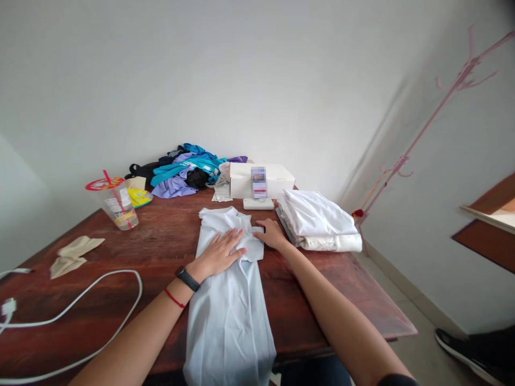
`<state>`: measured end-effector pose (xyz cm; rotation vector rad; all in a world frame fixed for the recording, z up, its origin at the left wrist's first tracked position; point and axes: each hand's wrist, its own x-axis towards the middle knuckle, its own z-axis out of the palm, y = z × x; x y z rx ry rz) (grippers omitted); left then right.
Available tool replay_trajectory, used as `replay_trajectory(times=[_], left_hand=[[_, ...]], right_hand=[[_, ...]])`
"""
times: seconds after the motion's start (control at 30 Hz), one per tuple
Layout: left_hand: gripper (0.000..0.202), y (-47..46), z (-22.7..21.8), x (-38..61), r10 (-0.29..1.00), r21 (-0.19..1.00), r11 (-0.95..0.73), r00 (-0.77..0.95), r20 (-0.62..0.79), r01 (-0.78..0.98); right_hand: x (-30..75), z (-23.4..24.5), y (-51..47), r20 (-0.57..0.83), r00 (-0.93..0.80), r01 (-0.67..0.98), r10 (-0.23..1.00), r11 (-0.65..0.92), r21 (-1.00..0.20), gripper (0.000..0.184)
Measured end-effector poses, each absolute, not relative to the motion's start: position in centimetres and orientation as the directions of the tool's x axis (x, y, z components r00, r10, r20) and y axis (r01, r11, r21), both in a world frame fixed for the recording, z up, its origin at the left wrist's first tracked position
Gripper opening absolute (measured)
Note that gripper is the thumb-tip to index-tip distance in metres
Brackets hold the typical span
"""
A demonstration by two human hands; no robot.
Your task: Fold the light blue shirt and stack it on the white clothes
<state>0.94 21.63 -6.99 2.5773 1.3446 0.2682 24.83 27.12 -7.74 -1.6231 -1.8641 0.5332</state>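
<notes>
A pale grey-blue shirt (231, 305) lies lengthwise on the wooden table, its sides folded in to a long strip. The collar end points away from me and the near end reaches the table's front edge. My left hand (219, 252) rests flat on the upper part of the shirt, fingers spread. At the shirt's right edge, by a short folded-over piece like a sleeve, is my right hand (271, 234). Its thumb and fingers are apart, touching or nearly touching that edge. To the right sits a stack of folded white clothes (319, 217).
On the table (161, 225) are a heap of clothes (189, 169), a white box (277, 177), a small white device (258, 204), a plastic cup with straw (118, 203), a crumpled napkin (76, 253) and a white cable (139, 284). A pink coat rack (426, 115) stands right.
</notes>
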Motion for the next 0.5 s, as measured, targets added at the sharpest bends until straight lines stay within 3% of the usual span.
replay_trajectory(times=[0.13,0.3,0.4,0.5], left_hand=[[0.087,21.9,-7.3,0.9,0.850,0.227,-0.524,0.522,0.077,0.821],[0.106,22.0,-7.5,0.7,0.857,0.246,-0.512,0.507,0.088,0.823],[0.118,22.0,-7.6,0.8,0.860,0.253,-0.505,0.505,0.073,0.825],[0.127,21.8,-7.7,1.0,0.860,0.257,-0.504,0.506,0.064,0.825]], right_hand=[[24.9,-7.9,27.5,0.209,-0.081,0.666,0.975,0.209,-0.716,0.031],[24.9,-6.9,27.3,0.257,-0.037,0.567,0.966,0.232,-0.790,0.030],[24.0,-5.5,26.3,0.235,0.008,0.252,0.972,0.226,-0.941,0.026],[22.2,-3.7,25.5,0.170,-0.007,-0.087,0.985,0.169,-0.982,0.027]])
